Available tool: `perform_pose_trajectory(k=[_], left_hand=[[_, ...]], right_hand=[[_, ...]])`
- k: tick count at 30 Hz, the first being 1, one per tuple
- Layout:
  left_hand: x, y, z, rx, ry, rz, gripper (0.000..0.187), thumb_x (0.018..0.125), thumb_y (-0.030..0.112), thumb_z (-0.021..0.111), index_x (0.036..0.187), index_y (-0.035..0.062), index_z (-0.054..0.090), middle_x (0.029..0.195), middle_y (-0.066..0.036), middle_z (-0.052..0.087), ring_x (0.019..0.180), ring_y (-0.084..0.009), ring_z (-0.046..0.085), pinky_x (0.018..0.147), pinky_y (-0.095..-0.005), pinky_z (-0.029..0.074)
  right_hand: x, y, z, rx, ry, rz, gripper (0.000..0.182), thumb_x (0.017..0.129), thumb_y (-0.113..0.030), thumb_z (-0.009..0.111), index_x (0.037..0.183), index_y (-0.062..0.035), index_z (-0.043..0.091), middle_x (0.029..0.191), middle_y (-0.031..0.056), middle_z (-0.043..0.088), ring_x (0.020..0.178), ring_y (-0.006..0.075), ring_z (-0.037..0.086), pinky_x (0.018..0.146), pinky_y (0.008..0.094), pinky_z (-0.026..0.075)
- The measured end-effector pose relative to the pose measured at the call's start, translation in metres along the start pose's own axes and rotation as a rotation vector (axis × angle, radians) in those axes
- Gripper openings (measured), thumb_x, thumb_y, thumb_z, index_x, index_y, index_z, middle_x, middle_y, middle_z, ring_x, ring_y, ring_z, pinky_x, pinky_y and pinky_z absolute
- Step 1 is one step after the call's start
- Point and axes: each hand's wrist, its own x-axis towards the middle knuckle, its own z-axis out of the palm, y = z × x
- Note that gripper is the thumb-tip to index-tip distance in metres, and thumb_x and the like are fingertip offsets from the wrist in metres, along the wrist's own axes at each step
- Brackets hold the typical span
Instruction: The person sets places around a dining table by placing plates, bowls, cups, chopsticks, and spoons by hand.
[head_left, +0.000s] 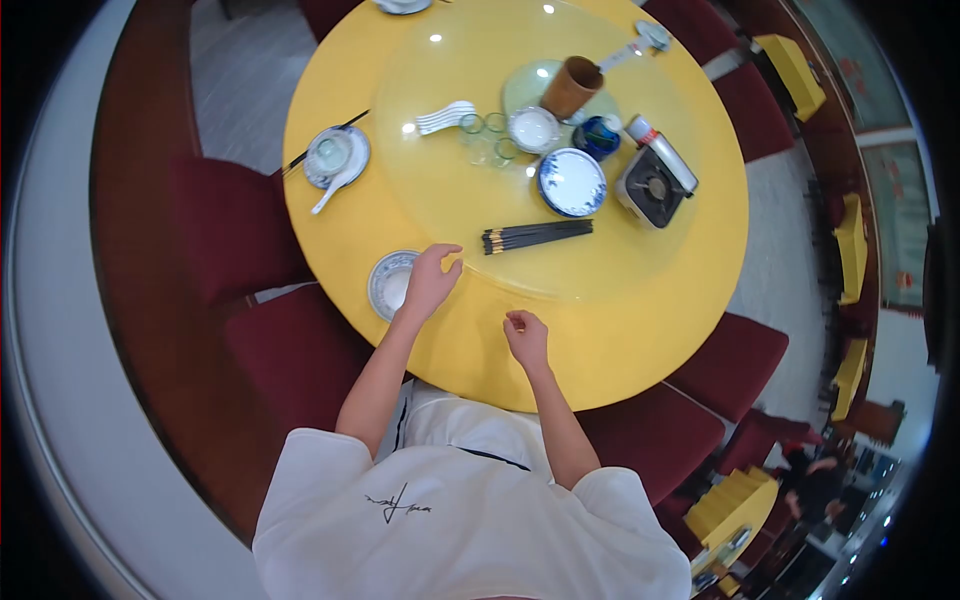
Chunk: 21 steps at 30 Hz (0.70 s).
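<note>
A: Hands first. Left hand point(432, 278) lies on the round yellow surface point(640, 330), fingers loosely spread and curved, tips toward the rim of the clear glass turntable point(450, 75). It holds nothing. Its heel overlaps the right edge of the small blue-and-white rimmed dish point(387, 284) at the near edge.

B: Right hand?

A: Right hand point(526, 338) is curled nearly into a fist, fingertips pinched together, resting on the surface nearer the body. Whether anything small sits in the pinch, I cannot tell.

B: Nearest object to either hand?

A: The dish, touching the left hand, lying to that hand's left. Next, the bundle of black chopsticks point(538, 236) on the turntable. It lies beyond and to the right of the left hand, and beyond the right hand. Long axis runs roughly left to right across the person's view, the near end pointing toward the left hand. Left hand is the nearer of the two to that end.

B: Further out?

A: Blue-and-white plate point(572, 182) past the chopsticks, portable gas stove point(655, 182) just beside it on the right. White bowl point(533, 129), brown cylindrical cup point(572, 88), cluster of small clear glasses point(487, 137), stack of white spoons point(445, 117). On the far left, a set place: cup on saucer point(336, 156) with spoon and chopsticks. Dark red chairs point(300, 350) ring the surface.
</note>
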Motion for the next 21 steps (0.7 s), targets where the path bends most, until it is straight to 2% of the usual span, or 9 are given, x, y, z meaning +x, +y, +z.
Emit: perform_pose_trajectory(k=[5, 11, 14, 17, 21], left_hand=[[0.062, -0.004, 0.068, 0.274, -0.125, 0.219, 0.029, 0.078, 0.009, 0.066, 0.107, 0.0013, 0.065, 0.108, -0.016, 0.062, 0.105, -0.0346, 0.057, 0.089, -0.0424, 0.048], [0.093, 0.006, 0.096, 0.525, -0.278, 0.165, 0.034, 0.076, 0.009, 0.07, 0.108, 0.0004, 0.065, 0.109, -0.016, 0.061, 0.104, -0.035, 0.055, 0.092, -0.0412, 0.046], [0.101, -0.011, 0.107, 0.561, -0.292, 0.158, 0.035, 0.074, 0.008, 0.071, 0.108, 0.0027, 0.065, 0.105, -0.016, 0.061, 0.103, -0.033, 0.056, 0.087, -0.0439, 0.048], [0.101, 0.001, 0.108, 0.594, -0.343, 0.12, 0.03, 0.074, 0.007, 0.07, 0.104, 0.0014, 0.066, 0.101, -0.016, 0.061, 0.101, -0.0337, 0.057, 0.087, -0.0437, 0.049], [0.11, -0.016, 0.115, 0.515, -0.374, 0.095, 0.022, 0.075, 0.004, 0.068, 0.097, 0.0003, 0.067, 0.095, -0.017, 0.061, 0.096, -0.0352, 0.058, 0.085, -0.0433, 0.049]], right_hand=[[-0.034, 0.041, -0.042, 0.026, 0.11, 0.148, 0.018, 0.082, -0.01, 0.068, 0.094, 0.0031, 0.068, 0.085, 0.0129, 0.07, 0.074, 0.0185, 0.067, 0.069, 0.0297, 0.054], [-0.056, 0.064, -0.068, 0.095, 0.204, 0.22, 0.017, 0.082, -0.01, 0.067, 0.092, 0.0034, 0.068, 0.083, 0.0144, 0.069, 0.072, 0.0202, 0.067, 0.067, 0.031, 0.055], [-0.055, 0.07, -0.077, 0.122, 0.218, 0.238, 0.016, 0.082, -0.009, 0.067, 0.093, 0.0035, 0.067, 0.083, 0.0141, 0.069, 0.072, 0.0197, 0.067, 0.067, 0.0304, 0.055], [-0.052, 0.076, -0.085, 0.14, 0.231, 0.241, 0.015, 0.082, -0.008, 0.066, 0.093, 0.0034, 0.067, 0.083, 0.0141, 0.068, 0.072, 0.0195, 0.067, 0.066, 0.0299, 0.055], [-0.04, 0.079, -0.093, 0.209, 0.239, 0.227, 0.015, 0.083, -0.007, 0.066, 0.094, 0.0032, 0.067, 0.084, 0.0138, 0.069, 0.072, 0.0191, 0.067, 0.067, 0.0296, 0.055]])
